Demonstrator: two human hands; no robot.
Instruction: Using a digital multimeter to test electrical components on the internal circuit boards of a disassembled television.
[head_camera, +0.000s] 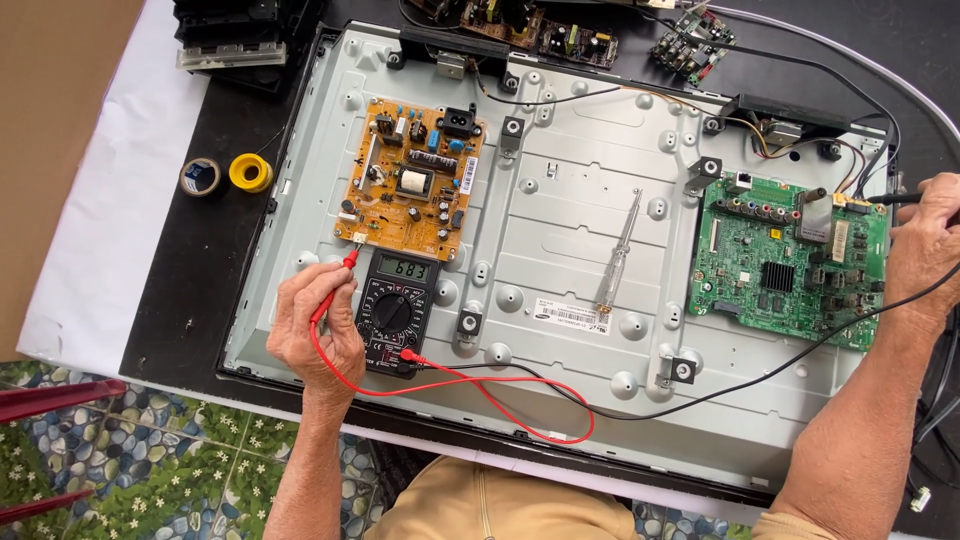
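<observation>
Left hand (312, 330): closed on red probe (338, 278), tip touching lower edge of orange power board (412, 180); black multimeter (397, 308) just beside. Right hand (925, 240): gripping black probe (895, 199) at upper right corner of green main board (790, 262). Clear-handled screwdriver (618, 250) between boards on grey metal chassis (580, 150)

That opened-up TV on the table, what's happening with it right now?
A person leans over the bare metal back panel of a flat screen. The left hand presses a red probe to the lower edge of the orange circuit board. The right hand holds a black probe at the top corner of the green circuit board. Both leads run to a black multimeter whose display is lit. A tester screwdriver lies between the boards.
</observation>
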